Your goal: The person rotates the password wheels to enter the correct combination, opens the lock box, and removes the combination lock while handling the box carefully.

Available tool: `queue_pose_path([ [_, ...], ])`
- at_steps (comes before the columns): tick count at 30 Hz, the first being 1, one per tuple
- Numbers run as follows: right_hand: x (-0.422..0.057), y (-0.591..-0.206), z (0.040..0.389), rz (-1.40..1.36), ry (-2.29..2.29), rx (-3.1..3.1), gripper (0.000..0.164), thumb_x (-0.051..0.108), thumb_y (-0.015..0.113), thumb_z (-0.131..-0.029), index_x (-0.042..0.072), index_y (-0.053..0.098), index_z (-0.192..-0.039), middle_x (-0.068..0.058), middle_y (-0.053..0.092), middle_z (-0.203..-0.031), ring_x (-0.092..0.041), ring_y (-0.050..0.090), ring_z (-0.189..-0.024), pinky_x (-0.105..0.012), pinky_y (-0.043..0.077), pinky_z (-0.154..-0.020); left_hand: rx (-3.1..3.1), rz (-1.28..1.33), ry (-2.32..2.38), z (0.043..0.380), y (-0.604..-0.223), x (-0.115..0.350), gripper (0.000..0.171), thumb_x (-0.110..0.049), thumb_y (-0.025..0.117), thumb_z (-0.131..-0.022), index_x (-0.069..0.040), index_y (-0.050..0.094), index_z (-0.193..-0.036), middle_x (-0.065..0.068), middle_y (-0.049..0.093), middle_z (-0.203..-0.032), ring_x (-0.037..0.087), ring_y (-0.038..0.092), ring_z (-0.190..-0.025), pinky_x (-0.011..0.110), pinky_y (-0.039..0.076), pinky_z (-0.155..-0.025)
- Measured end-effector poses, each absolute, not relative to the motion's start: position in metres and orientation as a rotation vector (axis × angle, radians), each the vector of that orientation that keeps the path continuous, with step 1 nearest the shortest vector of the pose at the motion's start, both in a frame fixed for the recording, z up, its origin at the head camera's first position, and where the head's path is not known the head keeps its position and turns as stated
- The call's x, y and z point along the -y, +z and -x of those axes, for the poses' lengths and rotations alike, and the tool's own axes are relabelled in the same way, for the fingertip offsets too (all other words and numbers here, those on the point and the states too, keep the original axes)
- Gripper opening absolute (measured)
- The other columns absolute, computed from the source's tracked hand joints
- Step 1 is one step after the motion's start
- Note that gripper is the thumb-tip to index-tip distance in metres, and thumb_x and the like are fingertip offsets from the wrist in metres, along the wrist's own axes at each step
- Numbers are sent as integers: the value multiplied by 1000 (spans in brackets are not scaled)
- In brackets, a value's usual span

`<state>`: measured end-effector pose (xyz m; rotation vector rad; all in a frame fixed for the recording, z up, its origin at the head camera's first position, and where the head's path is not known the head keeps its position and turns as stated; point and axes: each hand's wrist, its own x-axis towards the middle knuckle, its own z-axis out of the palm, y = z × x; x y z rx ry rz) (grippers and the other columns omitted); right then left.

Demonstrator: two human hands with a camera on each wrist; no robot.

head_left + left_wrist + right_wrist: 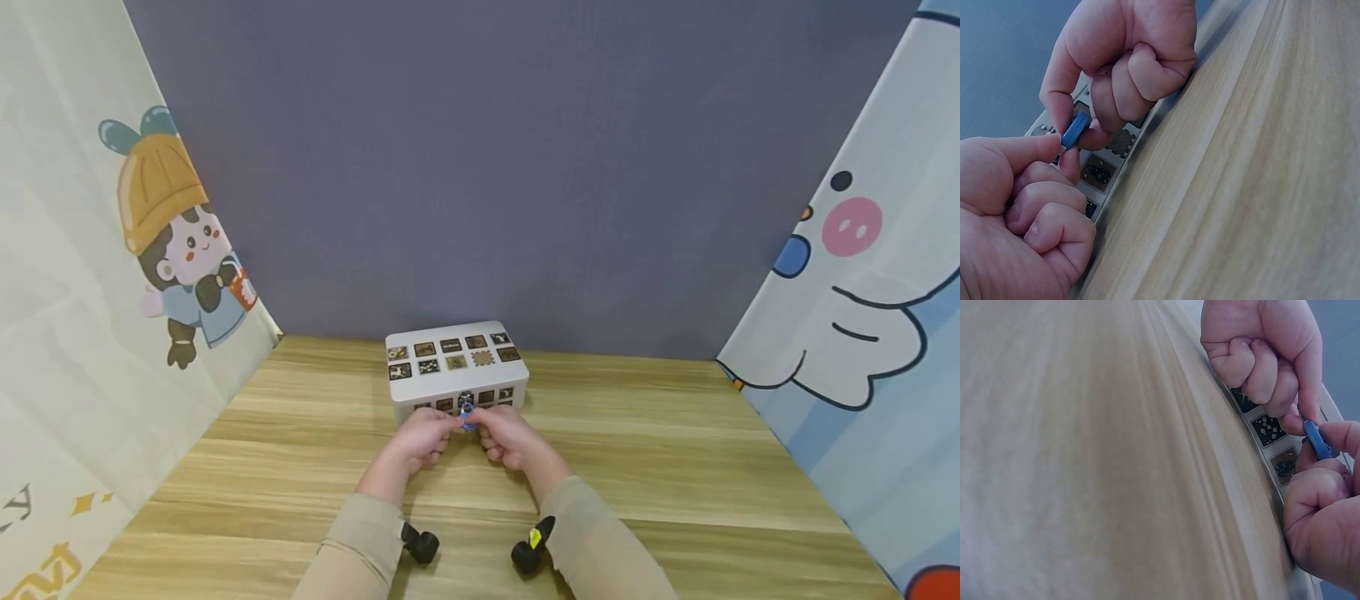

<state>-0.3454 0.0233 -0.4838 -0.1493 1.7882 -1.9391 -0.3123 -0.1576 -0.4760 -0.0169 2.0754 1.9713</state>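
- Pinching a small blue padlock-like piece between thumb and forefinger of the left hand, at eight o'clock from it in the head view, with the other fingers curled into the palm
- Gripping that same piece from four o'clock with the right hand, again between thumb and forefinger, with the remaining fingers folded in
- Held just in front of a white box, at six o'clock from a metal clasp; cannot tell whether hooked through it
- Printed over lid and front with rows of dark brown picture squares
- Resting on a wood-grain table, near the foot of a grey wall at twelve o'clock
- Worn near the cuffs of beige sleeves: black wrist devices
- Seen at nine o'clock, a printed cartoon child in a yellow hat; at three o'clock, a white cartoon character with a pink snout
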Motion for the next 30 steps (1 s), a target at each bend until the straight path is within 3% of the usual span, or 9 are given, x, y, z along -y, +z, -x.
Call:
queue_pose_path([
  [12, -23, -481, 343, 143, -1942, -1772, 18, 20, 70, -84, 9, 60, -74, 8, 29, -53, -6, 24, -43, -20, 20, -37, -2084, 15, 1960, 310, -473, 157, 27, -18, 64, -99, 8, 62, -104, -9, 33, -54, 5, 27, -43, 18, 25, -39],
  [22, -23, -481, 344, 128, -1936, -1772, 28, 21, 69, -85, 12, 49, -67, 8, 29, -52, -6, 24, -43, -21, 20, -38, -2085, 11, 1961, 310, -472, 157, 27, -18, 65, -98, 8, 62, -103, -9, 33, -54, 6, 27, -43, 18, 25, -39],
  [30, -23, -480, 344, 131, -1928, -1770, 24, 20, 68, -85, 9, 53, -71, 8, 29, -51, -6, 24, -42, -21, 20, -38, -2088, 2, 1961, 307, -469, 158, 26, -17, 64, -99, 8, 65, -108, -9, 32, -54, 5, 27, -43, 18, 25, -40],
])
